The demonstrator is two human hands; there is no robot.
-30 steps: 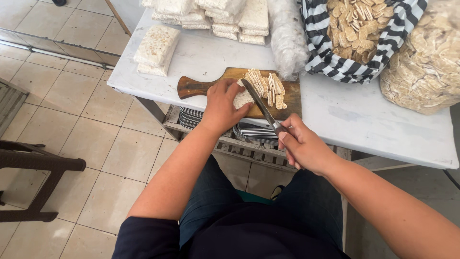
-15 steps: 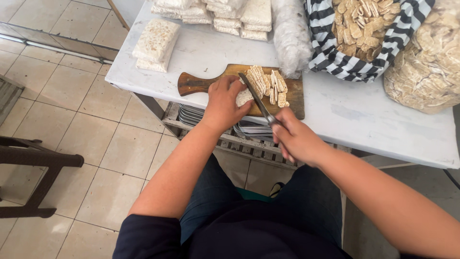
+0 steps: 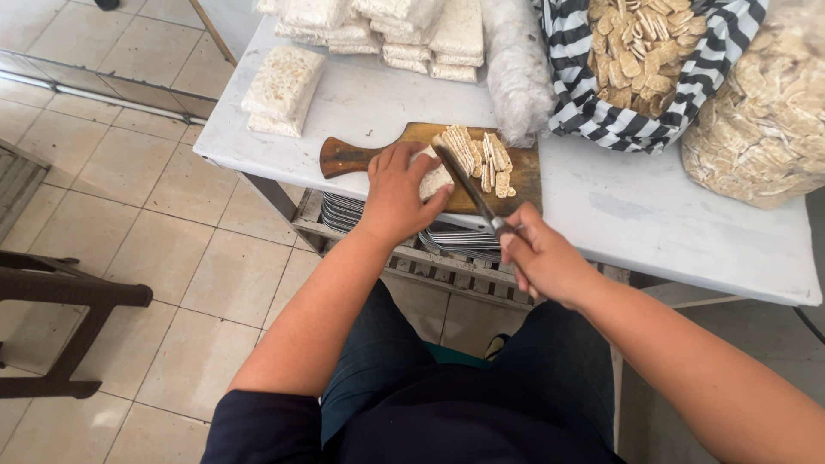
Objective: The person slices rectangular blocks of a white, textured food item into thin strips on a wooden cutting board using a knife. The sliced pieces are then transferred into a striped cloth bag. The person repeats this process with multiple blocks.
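Several white wrapped blocks (image 3: 378, 21), seemingly tempeh, stacked behind cutting board (image 3: 412, 137)

Both bare forearms are stretched forward from the body. The left hand (image 3: 400, 193) is laid palm down, its fingers curled over and pressed onto what lies beneath it. The right hand (image 3: 540, 258) is closed in a fist around a handle, knuckles turned upward, wrist held slightly lower than the left.

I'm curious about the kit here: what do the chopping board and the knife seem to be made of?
The chopping board looks like wood: warm brown, darker glossy handle, possibly varnished. The knife blade looks like metal, thin, grey, dull sheen; its handle is hidden inside the right hand.
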